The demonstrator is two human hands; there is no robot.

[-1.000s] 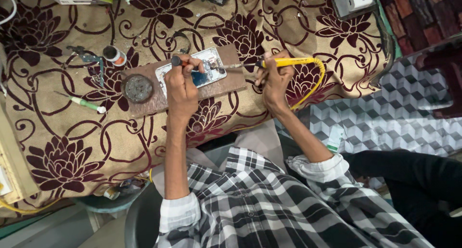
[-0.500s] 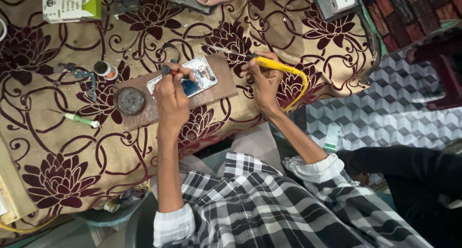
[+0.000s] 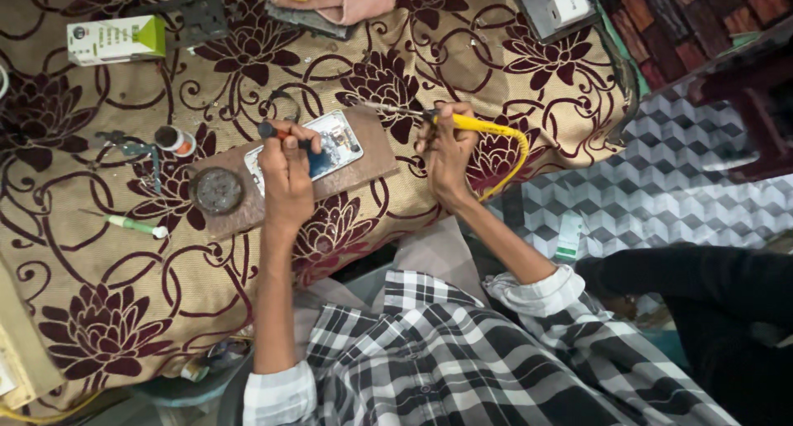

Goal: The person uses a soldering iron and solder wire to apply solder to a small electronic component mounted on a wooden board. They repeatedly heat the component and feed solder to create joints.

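- left hand (image 3: 287,168) closed around a small dark-tipped tool (image 3: 273,131), over the open phone (image 3: 318,147) on a brown board (image 3: 368,157)
- right hand (image 3: 447,149) gripping the yellow soldering iron (image 3: 479,125), tip just beside the phone

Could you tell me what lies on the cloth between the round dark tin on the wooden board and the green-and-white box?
In the head view, between the round tin and the green-and-white box lie a small pot and tweezers-like tools on the flowered cloth.
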